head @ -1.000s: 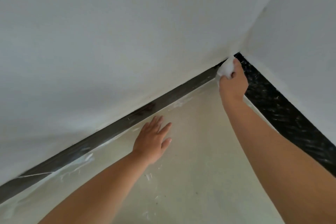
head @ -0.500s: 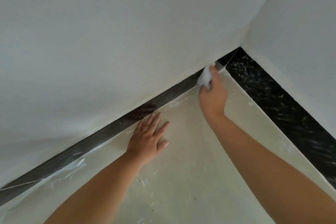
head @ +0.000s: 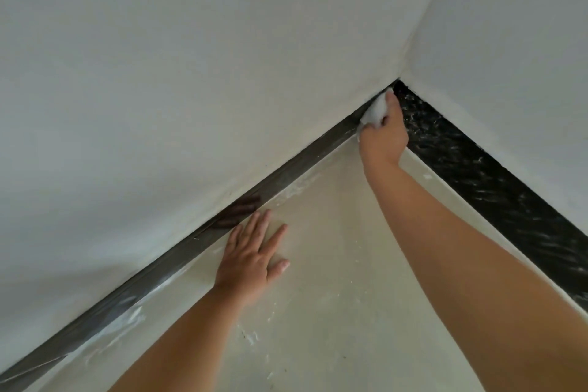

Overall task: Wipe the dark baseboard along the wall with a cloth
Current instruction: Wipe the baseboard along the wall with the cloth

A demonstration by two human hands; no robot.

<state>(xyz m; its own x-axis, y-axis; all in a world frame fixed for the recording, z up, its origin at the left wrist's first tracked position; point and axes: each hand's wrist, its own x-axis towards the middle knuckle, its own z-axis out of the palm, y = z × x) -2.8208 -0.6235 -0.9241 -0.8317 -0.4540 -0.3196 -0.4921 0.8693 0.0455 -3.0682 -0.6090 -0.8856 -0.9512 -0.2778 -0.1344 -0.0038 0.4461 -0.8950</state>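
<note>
A dark glossy baseboard (head: 178, 259) runs diagonally along the foot of the white wall from lower left up to the room corner. My right hand (head: 383, 137) grips a bunched white cloth (head: 375, 111) and presses it against the baseboard just left of the corner. My left hand (head: 253, 259) lies flat on the pale floor with fingers spread, fingertips close to the baseboard, and its reflection shows in the dark strip.
A second, black speckled baseboard (head: 496, 191) runs along the right wall (head: 515, 41) from the corner toward the lower right. The cream floor (head: 331, 312) carries white smears and specks, thickest along the foot of the left wall (head: 191, 73).
My right hand slid the cloth left along the baseboard, away from the corner, then back up right to the corner. My left hand stayed flat on the floor.
</note>
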